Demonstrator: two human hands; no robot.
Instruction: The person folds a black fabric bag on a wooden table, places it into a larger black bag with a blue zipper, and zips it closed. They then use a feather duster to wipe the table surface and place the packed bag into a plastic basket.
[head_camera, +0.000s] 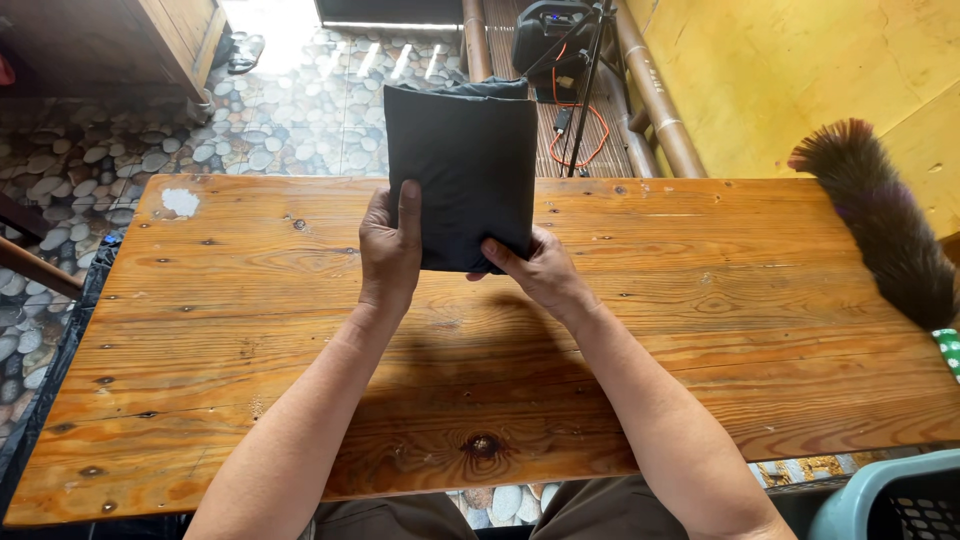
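1. folded dark cloth (460, 170): a black, roughly rectangular folded bundle, held upright above the far half of the table; its upper edge rises past the table's far edge, in front of the pebbled floor.
2. left hand (390, 245): clamped on the cloth's lower left corner, thumb laid up along the near face, other fingers hidden behind the fabric.
3. right hand (535, 270): closed on the cloth's lower right corner, thumb pressed across the bottom edge; the two hands sit close together, parted only by the cloth's lower edge.
4. forearms: both bare, reaching in from the near edge and converging toward the cloth; their shadow falls on the boards beneath.
5. wooden table (700, 330): orange-brown varnished planks with dark knots and a pale chipped patch near the far left corner.
6. feather duster (885, 215): dark brown and bushy, lying over the table's right end, well apart from the hands.
7. plastic basket (880, 500): pale blue-grey, at the lower right corner below the table's level.
8. pebbled floor (290, 110): rounded stones set in mortar, beyond and left of the table.
9. tripod (590, 80): dark legs beyond the far edge, beside an orange cable (580, 135) and a black device (545, 35).
10. yellow wall (800, 70): painted panel at upper right.
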